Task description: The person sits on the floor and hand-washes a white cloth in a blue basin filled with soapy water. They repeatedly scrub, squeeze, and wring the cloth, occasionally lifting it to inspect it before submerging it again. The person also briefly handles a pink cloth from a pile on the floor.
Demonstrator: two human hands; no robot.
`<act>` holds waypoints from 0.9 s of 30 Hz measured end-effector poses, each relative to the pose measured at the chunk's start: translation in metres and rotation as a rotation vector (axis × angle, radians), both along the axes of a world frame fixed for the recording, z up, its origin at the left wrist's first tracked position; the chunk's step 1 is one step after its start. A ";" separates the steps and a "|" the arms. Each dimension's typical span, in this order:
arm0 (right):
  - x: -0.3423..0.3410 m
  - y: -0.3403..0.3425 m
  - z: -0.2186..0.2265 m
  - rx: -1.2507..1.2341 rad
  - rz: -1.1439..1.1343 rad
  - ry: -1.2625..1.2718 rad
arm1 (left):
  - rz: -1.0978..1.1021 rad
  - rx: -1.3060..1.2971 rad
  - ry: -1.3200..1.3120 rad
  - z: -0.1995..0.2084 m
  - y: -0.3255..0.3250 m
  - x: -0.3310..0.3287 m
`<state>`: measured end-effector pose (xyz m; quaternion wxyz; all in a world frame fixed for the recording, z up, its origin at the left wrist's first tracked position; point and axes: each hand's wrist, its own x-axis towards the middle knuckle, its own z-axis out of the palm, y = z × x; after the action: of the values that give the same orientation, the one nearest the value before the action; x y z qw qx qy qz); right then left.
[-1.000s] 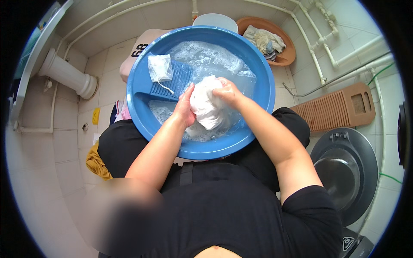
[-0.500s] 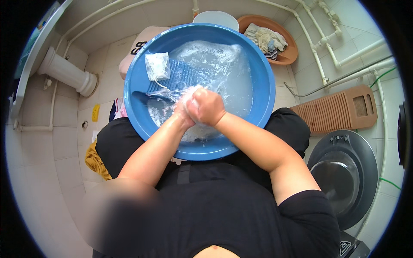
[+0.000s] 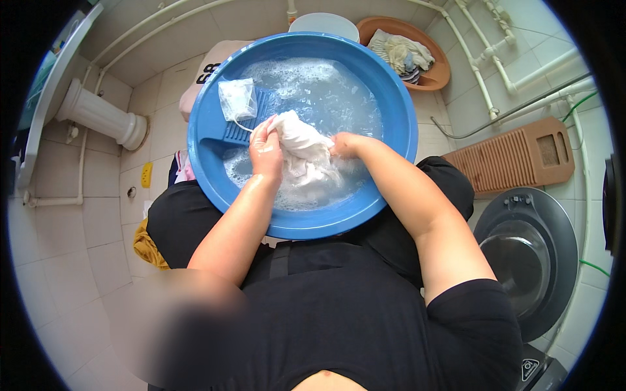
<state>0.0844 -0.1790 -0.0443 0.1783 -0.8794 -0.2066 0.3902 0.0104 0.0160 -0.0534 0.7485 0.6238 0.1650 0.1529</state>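
A wet white cloth (image 3: 301, 143) stretches between my two hands over a large blue tub (image 3: 199, 130) of cloudy, sudsy water. Its lower folds dip into the water. At the cloth's left end, my left hand (image 3: 266, 146) is closed round it, with suds on the skin. My right hand (image 3: 345, 145) grips the other end, its fingers partly hidden. Just beyond my left hand, a white packet with a cord (image 3: 237, 99) lies on the ribbed washboard part (image 3: 262, 107) built into the tub's left side.
Behind the tub are a white bucket (image 3: 324, 25) and a brown basin (image 3: 445, 73) of clothes. A brown washboard (image 3: 508, 159) and a grey lid-like unit with a clear dome (image 3: 559, 254) stand at right. A yellow brush (image 3: 147, 174) and mustard cloth (image 3: 149, 246) lie at left.
My hands were pressed together around the bunched cloth. They have moved apart, the right one going rightward, and the cloth is now spread out between them.
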 end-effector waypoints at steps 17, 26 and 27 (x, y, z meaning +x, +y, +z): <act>-0.108 0.080 0.076 1.127 0.094 -0.867 | -0.598 -1.151 0.375 0.034 0.003 -0.010; -0.026 0.040 0.045 0.253 -0.565 -0.568 | -0.348 -0.747 0.416 0.042 -0.032 -0.018; -0.012 0.025 0.035 0.042 -0.590 -0.569 | -0.347 -0.650 0.412 0.043 -0.032 -0.015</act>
<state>0.0720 -0.1535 -0.0096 0.2364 -0.9698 0.0055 0.0592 -0.0047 -0.0157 -0.0107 0.8724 0.3912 0.2435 -0.1633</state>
